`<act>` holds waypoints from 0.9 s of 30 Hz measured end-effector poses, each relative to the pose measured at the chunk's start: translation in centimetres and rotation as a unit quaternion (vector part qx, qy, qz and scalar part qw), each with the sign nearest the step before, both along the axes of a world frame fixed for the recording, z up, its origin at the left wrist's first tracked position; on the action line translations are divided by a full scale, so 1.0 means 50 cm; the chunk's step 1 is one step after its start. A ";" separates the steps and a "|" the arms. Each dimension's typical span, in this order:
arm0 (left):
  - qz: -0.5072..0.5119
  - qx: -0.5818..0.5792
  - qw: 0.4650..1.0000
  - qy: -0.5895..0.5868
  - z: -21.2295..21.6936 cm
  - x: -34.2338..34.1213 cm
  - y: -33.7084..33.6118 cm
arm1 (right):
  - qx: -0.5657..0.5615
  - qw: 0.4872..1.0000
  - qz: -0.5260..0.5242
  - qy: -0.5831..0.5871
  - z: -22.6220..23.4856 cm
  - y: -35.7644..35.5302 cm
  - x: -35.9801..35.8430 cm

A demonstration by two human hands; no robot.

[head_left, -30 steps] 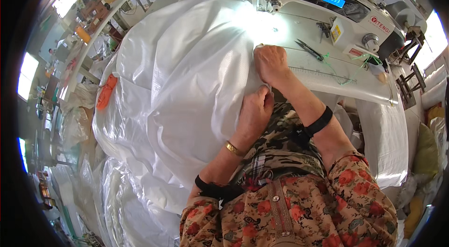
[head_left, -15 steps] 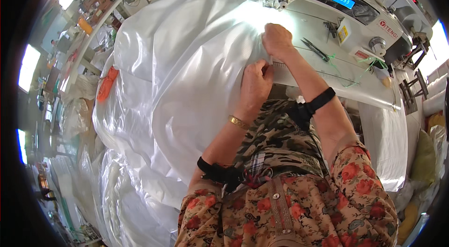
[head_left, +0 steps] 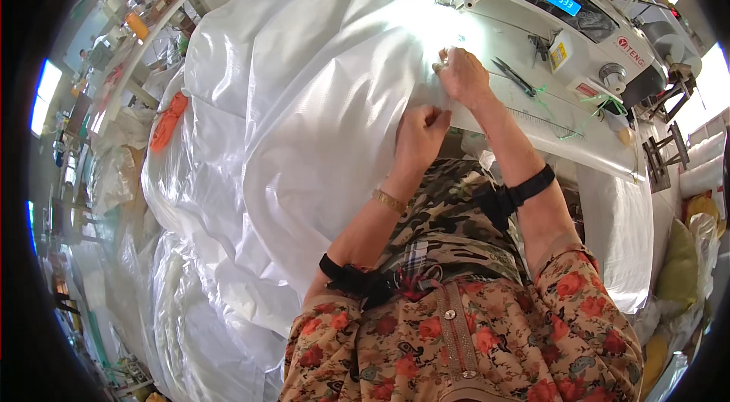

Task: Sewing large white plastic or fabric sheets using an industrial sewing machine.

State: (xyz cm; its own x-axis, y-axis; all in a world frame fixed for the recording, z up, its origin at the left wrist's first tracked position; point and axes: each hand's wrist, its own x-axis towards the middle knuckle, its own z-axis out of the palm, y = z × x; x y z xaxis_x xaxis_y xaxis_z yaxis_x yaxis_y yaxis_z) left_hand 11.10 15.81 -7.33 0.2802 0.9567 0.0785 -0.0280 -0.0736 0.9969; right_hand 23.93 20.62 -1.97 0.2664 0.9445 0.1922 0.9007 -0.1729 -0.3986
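a: where was the white sheet [head_left: 319,120]?

b: it spread in loose folds to the left of the person's arms, over the table [head_left: 601,145], with its right-hand edge running between the hands toward the sewing machine [head_left: 566,18].

a: and what were the hands doing?

b: the left hand [head_left: 423,136] was curled, thumb pressed against the fingers, pinching that edge nearer the body. the right hand [head_left: 464,76] was farther forward, just short of the lamp's glare [head_left: 433,22], and its fingertips seemed closed on the same edge.

a: how far had things got?

b: i'd have judged it partway at most. the edge was gathered up and held at two spots, but i couldn't tell if any of it was stitched; no seam showed clearly, and the glare hid whether the sheet reached under the needle. most of it lay loose, away from the machine.

a: anything lying unused?

b: the small dark snips [head_left: 515,76] rested on the table to the right, touched by neither hand, with green thread [head_left: 544,104] near them. an orange bundle [head_left: 168,122] sat at the sheet's far left.
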 end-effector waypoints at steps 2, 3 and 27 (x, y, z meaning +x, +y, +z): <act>0.018 0.170 0.974 0.147 -0.002 -0.018 -0.033 | 0.028 1.000 0.007 0.009 0.001 -0.034 -0.012; 0.018 0.170 0.974 0.146 -0.008 -0.021 -0.048 | 0.014 1.000 0.005 0.015 0.010 -0.051 -0.021; 0.041 0.385 0.898 0.209 0.025 -0.137 -0.101 | 0.020 0.958 0.021 0.284 -0.009 -0.066 -0.001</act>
State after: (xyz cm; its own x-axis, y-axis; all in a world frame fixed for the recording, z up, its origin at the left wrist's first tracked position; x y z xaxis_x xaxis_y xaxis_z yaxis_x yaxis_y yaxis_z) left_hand 4.26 10.76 -6.09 0.3699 0.6830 0.6298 0.3737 -0.7300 0.5722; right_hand 23.88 17.31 -2.45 0.3014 0.9514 0.0634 0.5417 -0.1161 -0.8325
